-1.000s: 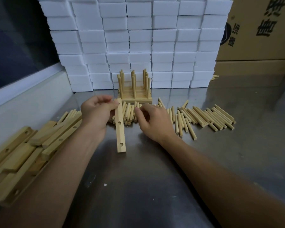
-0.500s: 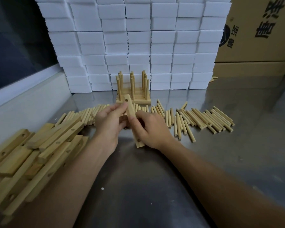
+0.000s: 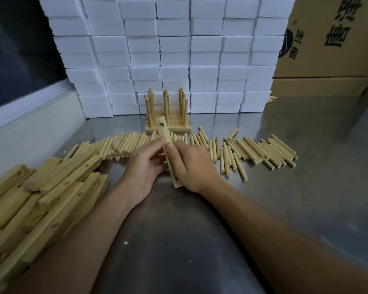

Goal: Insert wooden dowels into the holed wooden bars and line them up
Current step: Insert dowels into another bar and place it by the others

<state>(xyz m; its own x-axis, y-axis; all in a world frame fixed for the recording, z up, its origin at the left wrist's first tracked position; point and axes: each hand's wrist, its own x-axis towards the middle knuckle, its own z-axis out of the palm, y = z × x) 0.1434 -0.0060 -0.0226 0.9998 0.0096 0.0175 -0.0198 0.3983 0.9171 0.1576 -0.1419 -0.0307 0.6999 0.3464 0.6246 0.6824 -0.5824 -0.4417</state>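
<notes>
Holed bar (image 3: 167,152) is held just above the worktop (image 3: 285,209), directly in front of the finished rack (image 3: 167,115) of upright dowels and over the near edge of the loose dowels (image 3: 249,151). It is tilted, far end raised toward the rack with one hole facing the camera, near end low with a second hole showing. Judged stiff, light, dry wood with square edges: unlikely to slip or deform, best taken on its long narrow sides clear of the holes. Right hand (image 3: 191,166): grip closed round the lower half, thumb pressed on the upper face. Left hand (image 3: 145,164): fingers curled against the bar's left side at mid-length; whether it also pinches a dowel there, cannot tell. Both forearms reach in low from the near edge, wrists close together. Spare bars (image 3: 40,198) lie heaped to the left of the held bar.
</notes>
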